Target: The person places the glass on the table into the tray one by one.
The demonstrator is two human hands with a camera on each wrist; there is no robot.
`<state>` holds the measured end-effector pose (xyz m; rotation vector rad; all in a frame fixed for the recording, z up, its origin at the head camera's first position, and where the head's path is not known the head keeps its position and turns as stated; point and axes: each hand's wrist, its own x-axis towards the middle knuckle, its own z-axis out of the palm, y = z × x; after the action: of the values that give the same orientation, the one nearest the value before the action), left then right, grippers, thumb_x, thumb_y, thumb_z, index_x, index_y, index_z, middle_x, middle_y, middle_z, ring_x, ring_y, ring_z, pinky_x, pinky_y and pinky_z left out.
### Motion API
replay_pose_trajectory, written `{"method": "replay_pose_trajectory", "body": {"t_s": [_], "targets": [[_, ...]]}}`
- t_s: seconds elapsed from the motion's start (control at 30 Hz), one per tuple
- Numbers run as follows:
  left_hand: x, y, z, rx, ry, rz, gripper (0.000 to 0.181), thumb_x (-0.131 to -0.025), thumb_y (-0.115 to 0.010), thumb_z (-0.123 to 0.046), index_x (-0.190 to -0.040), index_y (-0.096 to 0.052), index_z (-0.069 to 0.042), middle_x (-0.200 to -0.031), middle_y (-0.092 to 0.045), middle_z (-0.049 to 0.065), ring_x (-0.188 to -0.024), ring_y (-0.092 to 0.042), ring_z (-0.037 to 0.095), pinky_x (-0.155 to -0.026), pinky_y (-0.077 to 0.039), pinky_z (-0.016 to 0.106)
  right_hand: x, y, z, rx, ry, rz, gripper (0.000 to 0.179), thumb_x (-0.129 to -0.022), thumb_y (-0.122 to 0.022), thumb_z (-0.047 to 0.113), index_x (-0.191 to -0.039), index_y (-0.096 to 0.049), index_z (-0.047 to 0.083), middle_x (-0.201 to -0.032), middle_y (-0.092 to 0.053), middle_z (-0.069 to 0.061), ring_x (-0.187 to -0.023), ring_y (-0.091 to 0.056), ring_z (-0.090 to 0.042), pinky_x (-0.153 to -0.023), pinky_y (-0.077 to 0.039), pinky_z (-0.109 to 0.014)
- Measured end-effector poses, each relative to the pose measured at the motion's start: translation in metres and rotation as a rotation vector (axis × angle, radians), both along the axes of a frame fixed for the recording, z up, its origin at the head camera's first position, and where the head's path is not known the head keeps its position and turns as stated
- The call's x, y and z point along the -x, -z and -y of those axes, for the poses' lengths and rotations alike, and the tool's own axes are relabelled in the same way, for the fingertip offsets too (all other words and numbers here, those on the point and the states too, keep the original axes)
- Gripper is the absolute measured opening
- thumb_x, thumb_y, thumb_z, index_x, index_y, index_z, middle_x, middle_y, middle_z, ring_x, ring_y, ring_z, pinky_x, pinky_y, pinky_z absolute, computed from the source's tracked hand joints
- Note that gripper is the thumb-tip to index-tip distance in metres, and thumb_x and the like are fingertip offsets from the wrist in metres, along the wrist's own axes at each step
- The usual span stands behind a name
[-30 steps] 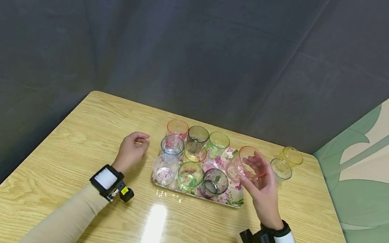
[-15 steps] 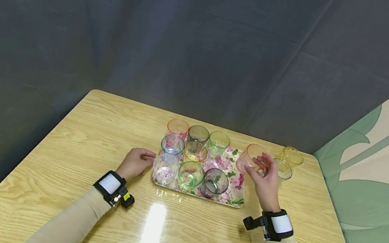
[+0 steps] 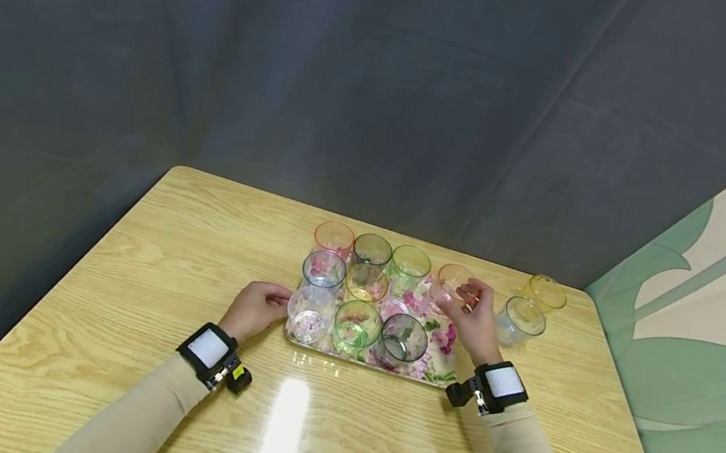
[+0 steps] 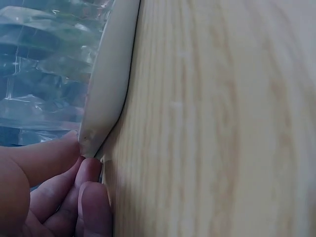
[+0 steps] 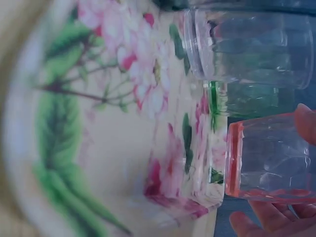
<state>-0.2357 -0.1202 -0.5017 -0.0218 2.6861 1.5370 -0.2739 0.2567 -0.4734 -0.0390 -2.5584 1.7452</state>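
My right hand (image 3: 478, 324) holds a clear tumbler with an orange-red tint (image 3: 445, 298) by its side, at the back right part of the floral tray (image 3: 437, 367). In the right wrist view the tumbler's thick red base (image 5: 234, 160) faces the tray; whether it touches cannot be told. My left hand (image 3: 254, 309) pinches the tray's left edge. In the left wrist view, the thumb (image 4: 44, 157) lies over the tray's rim (image 4: 109, 74) and the fingers curl below it. Tinted tumblers stand in rows on the tray, among them a front green one (image 3: 356, 328) and a grey one (image 3: 404, 341).
Right of the tray, a yellow tumbler (image 3: 547, 291) and a bluish-clear one (image 3: 520, 323) stand on the wooden table (image 3: 361, 435). A dark curtain (image 3: 368, 88) hangs behind the table, and a patterned cloth (image 3: 722, 347) is at the right.
My right hand has carried the orange-red tumbler over to the tray's back right. My left hand has come down to the tray's left edge and taken hold of it.
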Motion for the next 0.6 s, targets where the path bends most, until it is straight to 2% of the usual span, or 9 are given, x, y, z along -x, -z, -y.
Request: {"method": "replay_pose_trajectory", "body": {"t_s": [0.17,0.4,0.5,0.6], "targets": [[-0.001,0.002,0.0,0.014,-0.006,-0.011,0.021,-0.085,-0.075,-0.01,-0.103,-0.076,-0.001,-0.091,-0.075,0.011,-0.08,-0.066,0.013,-0.075,-0.053,0.025,0.009,0.006,0.003,-0.039,0.013,0.013,0.074,-0.092,-0.069,0.01,-0.147,-0.02,-0.001,-0.137,-0.037,-0.023,-0.126,-0.04,-0.032,-0.109,-0.035,-0.045],[-0.002,0.001,-0.001,0.043,-0.019,0.005,0.021,-0.084,-0.075,-0.013,-0.104,-0.076,-0.003,-0.091,-0.075,0.009,-0.081,-0.065,0.013,-0.074,-0.051,0.023,0.018,0.014,0.005,-0.107,0.039,0.037,0.071,-0.09,-0.071,0.008,-0.142,-0.024,-0.002,-0.125,-0.042,-0.018,-0.113,-0.044,-0.026,-0.094,-0.042,-0.031],[-0.002,0.001,-0.001,0.043,-0.02,0.008,0.022,-0.084,-0.075,-0.013,-0.104,-0.076,-0.003,-0.091,-0.075,0.009,-0.081,-0.065,0.014,-0.074,-0.051,0.023,0.021,0.014,0.003,-0.121,0.033,0.047,0.071,-0.091,-0.07,0.009,-0.143,-0.023,-0.002,-0.125,-0.042,-0.017,-0.113,-0.044,-0.025,-0.086,-0.041,-0.024],[-0.002,0.001,-0.001,0.045,-0.018,0.011,0.022,-0.085,-0.075,-0.013,-0.104,-0.076,-0.003,-0.091,-0.075,0.009,-0.082,-0.065,0.014,-0.074,-0.051,0.024,0.022,0.011,0.002,-0.15,0.018,0.073,0.072,-0.093,-0.069,0.011,-0.144,-0.021,-0.002,-0.129,-0.04,-0.018,-0.115,-0.044,-0.025,-0.084,-0.042,-0.023]]}}
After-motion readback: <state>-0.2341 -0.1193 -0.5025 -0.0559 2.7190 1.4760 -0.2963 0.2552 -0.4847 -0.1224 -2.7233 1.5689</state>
